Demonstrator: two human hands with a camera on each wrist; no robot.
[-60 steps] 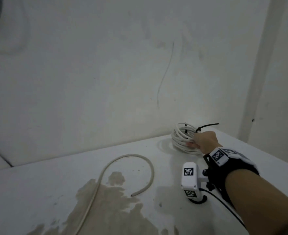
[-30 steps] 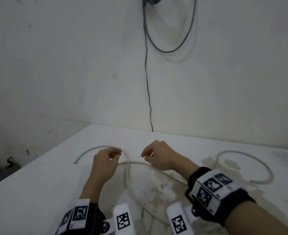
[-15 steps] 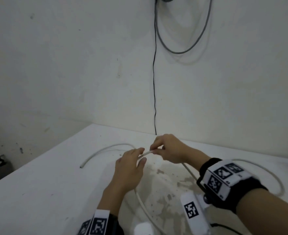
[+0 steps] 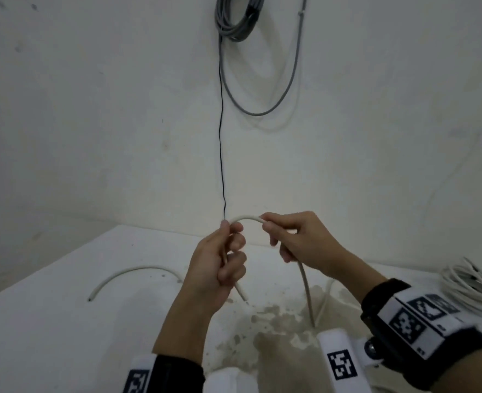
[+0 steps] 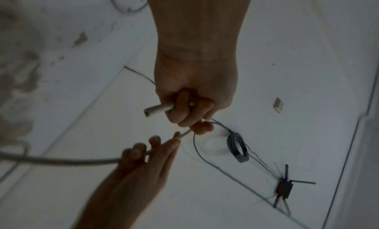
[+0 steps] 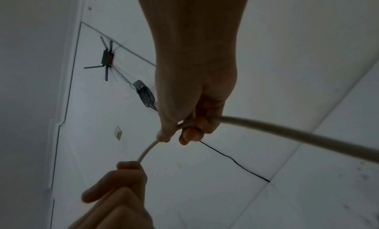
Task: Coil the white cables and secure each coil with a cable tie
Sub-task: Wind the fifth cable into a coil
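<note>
I hold a thick white cable up above the white table, bent in a short arch between both hands. My left hand grips it near its cut end, which sticks out below the fist. My right hand pinches the other side of the arch, and the cable runs from it down to the table. A finished coil of white cable with a black tie lies at the far right.
A loose curved length of white cable lies on the table left of my hands. A grey cable coil and a thin black wire hang on the wall behind. Stains mark the table under my hands.
Both hands have risen from the table with the cable. My left hand has closed round it near its end, and the stretch between the hands now arches.
</note>
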